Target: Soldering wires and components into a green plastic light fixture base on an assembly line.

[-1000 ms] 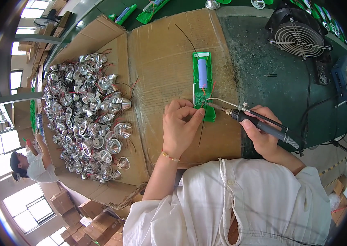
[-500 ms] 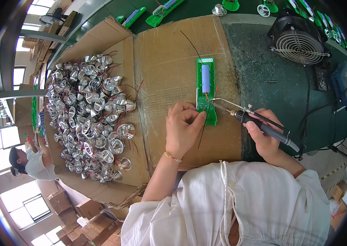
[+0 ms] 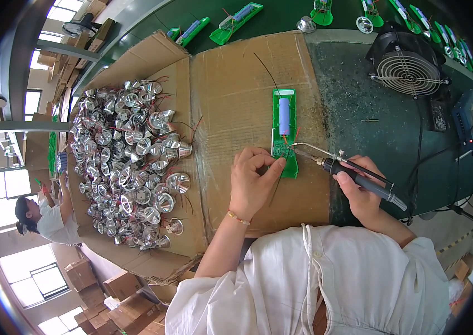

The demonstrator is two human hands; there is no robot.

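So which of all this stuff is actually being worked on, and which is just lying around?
In use:
- green circuit board, pinned by the left hand
- soldering iron, held in the right hand
- cardboard sheet under the board

Lying about:
- pile of silver reflector cups
- black fan
- spare green boards at the far edge

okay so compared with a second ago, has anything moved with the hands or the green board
Almost nothing. The left hand still pins the green circuit board to the cardboard, and the right hand keeps its grip on the soldering iron, tip at the board's lower end. The pile of silver reflectors is unchanged.
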